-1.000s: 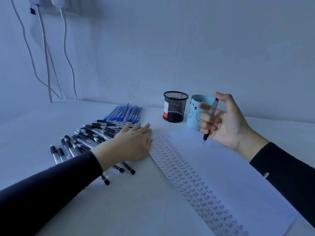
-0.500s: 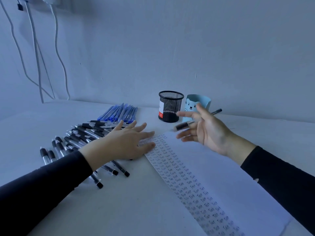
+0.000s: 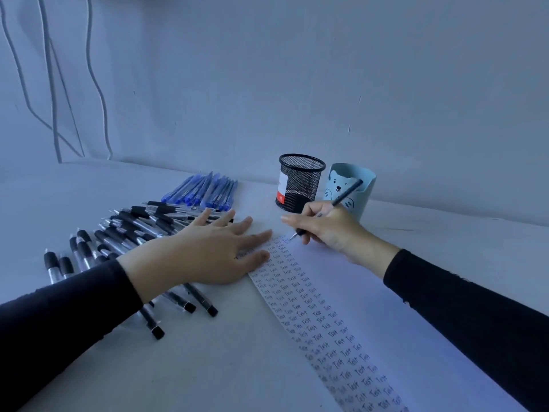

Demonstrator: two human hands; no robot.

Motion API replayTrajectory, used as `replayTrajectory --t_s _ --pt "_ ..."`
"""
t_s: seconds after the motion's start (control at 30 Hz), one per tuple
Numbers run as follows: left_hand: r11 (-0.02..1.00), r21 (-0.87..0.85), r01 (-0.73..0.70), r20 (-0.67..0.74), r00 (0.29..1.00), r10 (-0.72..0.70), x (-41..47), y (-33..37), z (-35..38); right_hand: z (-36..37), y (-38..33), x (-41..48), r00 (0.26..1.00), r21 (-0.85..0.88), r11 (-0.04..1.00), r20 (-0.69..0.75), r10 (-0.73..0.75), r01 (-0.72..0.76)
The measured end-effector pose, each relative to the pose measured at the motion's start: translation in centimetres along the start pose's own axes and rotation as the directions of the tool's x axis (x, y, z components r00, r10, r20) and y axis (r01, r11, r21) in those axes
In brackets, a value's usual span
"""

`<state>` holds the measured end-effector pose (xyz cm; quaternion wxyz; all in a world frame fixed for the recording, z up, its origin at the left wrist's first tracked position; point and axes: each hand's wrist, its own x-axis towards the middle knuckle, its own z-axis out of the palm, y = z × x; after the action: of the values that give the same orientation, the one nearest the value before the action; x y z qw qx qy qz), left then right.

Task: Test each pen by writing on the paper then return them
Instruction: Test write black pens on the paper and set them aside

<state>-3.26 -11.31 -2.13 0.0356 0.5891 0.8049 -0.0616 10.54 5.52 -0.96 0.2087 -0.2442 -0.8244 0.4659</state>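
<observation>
A white sheet of paper [image 3: 371, 307] lies on the table, its left strip filled with columns of the handwritten word "Test". My right hand [image 3: 332, 230] grips a black pen [image 3: 344, 197] in a writing hold, its tip touching the paper's top left corner. With fingers straight, my left hand [image 3: 208, 254] lies flat and presses on the paper's left edge. Under and left of that hand spreads a pile of black pens [image 3: 127, 233]. Behind it sits a bunch of blue pens [image 3: 205, 190].
A black mesh pen cup [image 3: 300, 182] and a light blue bear-faced cup [image 3: 353, 188] stand by the wall behind the paper. White cables [image 3: 53, 93] hang down the wall at far left. Bare table [image 3: 208, 367] shows in front of the pens.
My right hand turned the pen from a loose hold into a writing grip and lowered its tip onto the paper. My left hand slid right onto the paper's edge.
</observation>
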Motion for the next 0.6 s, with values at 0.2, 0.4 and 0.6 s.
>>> replayTrajectory --t_s 0.2,0.4,0.6 --pt "1.0 0.003 0.001 -0.009 1.0 -0.001 0.2 -0.2 0.1 1.7 1.0 0.5 0.985 0.013 0.995 -0.143 -0.094 0.097" --pt "1.0 0.022 -0.002 0.001 1.0 0.002 0.0 0.0 -0.1 1.7 1.4 0.8 0.978 -0.023 0.992 -0.168 -0.123 0.121" --pt "1.0 0.026 0.005 0.007 1.0 -0.005 0.0 0.1 -0.3 1.7 1.1 0.6 0.98 -0.025 0.992 -0.155 -0.128 0.125"
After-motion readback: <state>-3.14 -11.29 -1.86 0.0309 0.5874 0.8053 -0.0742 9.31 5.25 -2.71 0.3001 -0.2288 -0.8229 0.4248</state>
